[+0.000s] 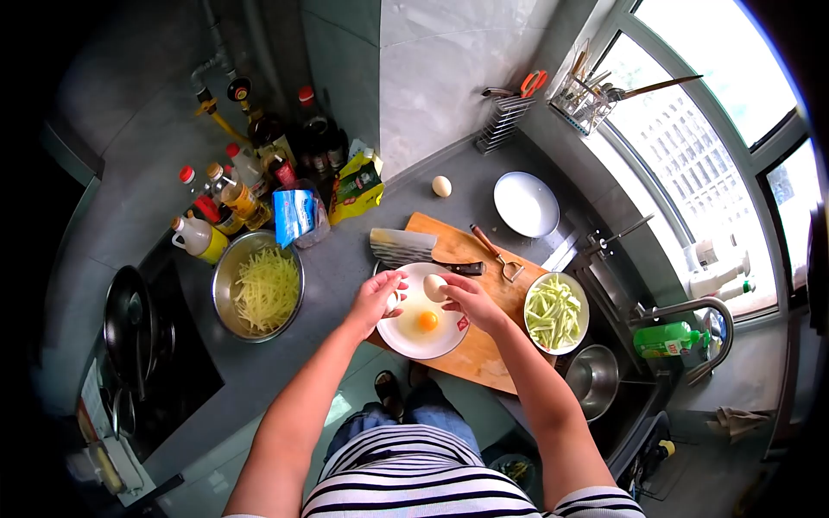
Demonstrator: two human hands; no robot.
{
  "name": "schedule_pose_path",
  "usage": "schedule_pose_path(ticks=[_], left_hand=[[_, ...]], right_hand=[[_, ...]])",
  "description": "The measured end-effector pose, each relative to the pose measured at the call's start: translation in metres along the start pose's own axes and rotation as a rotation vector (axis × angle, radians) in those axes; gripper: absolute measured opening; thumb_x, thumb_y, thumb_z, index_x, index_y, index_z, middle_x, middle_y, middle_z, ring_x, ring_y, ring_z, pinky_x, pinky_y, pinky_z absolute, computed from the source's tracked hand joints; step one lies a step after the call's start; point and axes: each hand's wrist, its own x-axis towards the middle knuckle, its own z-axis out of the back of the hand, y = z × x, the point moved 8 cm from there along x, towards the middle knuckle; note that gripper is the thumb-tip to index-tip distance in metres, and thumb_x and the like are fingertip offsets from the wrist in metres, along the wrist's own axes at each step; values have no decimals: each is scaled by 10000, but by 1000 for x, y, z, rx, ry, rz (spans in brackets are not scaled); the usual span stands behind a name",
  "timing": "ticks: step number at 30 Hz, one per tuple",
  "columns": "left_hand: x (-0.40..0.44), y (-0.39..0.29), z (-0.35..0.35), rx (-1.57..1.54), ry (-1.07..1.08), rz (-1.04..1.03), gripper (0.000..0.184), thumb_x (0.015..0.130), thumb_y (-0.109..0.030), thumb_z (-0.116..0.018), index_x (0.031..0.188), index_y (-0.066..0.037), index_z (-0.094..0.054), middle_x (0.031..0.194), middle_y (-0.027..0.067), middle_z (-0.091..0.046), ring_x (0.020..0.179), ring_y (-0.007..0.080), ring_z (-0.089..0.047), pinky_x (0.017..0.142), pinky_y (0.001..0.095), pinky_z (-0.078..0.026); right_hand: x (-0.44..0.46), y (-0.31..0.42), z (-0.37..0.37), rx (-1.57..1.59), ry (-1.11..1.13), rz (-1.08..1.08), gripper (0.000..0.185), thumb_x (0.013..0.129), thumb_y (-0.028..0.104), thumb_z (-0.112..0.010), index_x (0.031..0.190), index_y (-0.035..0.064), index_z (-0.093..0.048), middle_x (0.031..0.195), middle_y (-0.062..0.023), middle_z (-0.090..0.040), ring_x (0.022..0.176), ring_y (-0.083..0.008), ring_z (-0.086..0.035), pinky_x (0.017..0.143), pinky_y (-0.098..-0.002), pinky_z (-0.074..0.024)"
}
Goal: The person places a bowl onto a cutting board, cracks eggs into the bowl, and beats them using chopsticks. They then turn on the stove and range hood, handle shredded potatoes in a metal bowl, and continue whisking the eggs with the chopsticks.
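A white plate point(406, 341) sits at the left edge of the wooden cutting board point(484, 363), with a raw egg yolk point(427, 321) and its clear white in it. Over the plate's left side, my left hand point(376, 300) is closed on a piece of eggshell point(393, 301), mostly hidden by the fingers. Opposite it, my right hand point(471, 304) pinches another eggshell piece point(434, 287) above the yolk. Just behind the plate lies a cleaver point(406, 246), its dark handle on the board. A peeler point(498, 253) rests farther right on the board.
A whole egg point(441, 186) and a white empty plate point(526, 205) stand at the back. Shredded vegetable fills a steel bowl point(300, 289) at left and strips fill a white bowl point(585, 326) at right. Bottles point(237, 197), a sink point(635, 393) and a stove point(181, 371) surround the counter.
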Motion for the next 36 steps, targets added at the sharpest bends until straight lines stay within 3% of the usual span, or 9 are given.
schedule_pose_path(ticks=[4,7,12,16,19,26,29,32,36], left_hand=[[1,-1,-17,62,78,-13,287,953,-351,-521,1155,-164,-603,1019,-6,-592,880,76,-578,637,230,-531],[2,-1,-26,76,92,-7,285,957,-347,-514,1158,-166,-601,1016,-8,-593,886,75,-575,638,228,-528],[2,4,-37,100,111,14,271,967,-342,-495,1152,-174,-600,1005,-23,-596,864,45,-580,614,202,-523],[0,12,-34,86,111,27,271,959,-328,-512,1153,-161,-601,1018,-8,-589,877,65,-564,626,218,-521],[-3,14,-31,105,102,31,268,955,-322,-522,1156,-160,-598,1022,-7,-588,854,58,-554,613,208,-512],[-22,-25,-55,490,225,-200,538,859,-211,-659,1359,-147,-473,1098,47,-599,879,92,-583,652,247,-522],[-30,-45,-70,637,302,-459,513,857,-135,-645,1345,-125,-489,1156,37,-587,731,45,-560,628,211,-499],[-31,-56,-66,702,220,-587,431,839,-143,-657,1247,-55,-551,1075,97,-635,850,131,-629,726,258,-532],[-30,-55,-58,716,133,-599,375,821,-153,-666,1154,-3,-580,994,149,-660,902,208,-659,771,311,-551]], right_hand=[[-14,3,4,306,110,-54,358,936,159,-526,1283,75,-506,1114,-8,-595,951,-85,-558,765,-236,-463],[-24,19,13,54,9,83,358,936,220,-536,1280,124,-516,1078,28,-605,926,-76,-564,756,-235,-457],[-79,91,-5,-947,-339,707,417,751,70,-675,1154,65,-569,1063,-124,-579,964,-305,-572,833,-359,-481],[-94,61,-7,-1248,-286,669,419,747,81,-680,1150,74,-567,1064,-118,-574,970,-329,-563,829,-388,-489],[-94,37,7,-1183,-302,566,423,755,99,-690,1157,74,-562,1052,-116,-590,910,-300,-591,783,-363,-507],[-52,11,12,-32,-92,171,304,949,236,-553,1176,36,-520,970,-41,-616,767,-79,-576,592,-205,-466],[-49,12,-2,11,-28,66,319,948,241,-552,1192,39,-514,966,-49,-621,773,-80,-591,588,-202,-461],[-56,30,-20,-81,-73,27,344,955,233,-542,1226,28,-489,1028,-45,-617,778,-65,-620,606,-177,-463],[-52,40,-29,-291,-100,284,341,921,177,-582,1209,9,-507,1012,-53,-631,794,-90,-639,614,-194,-482]])
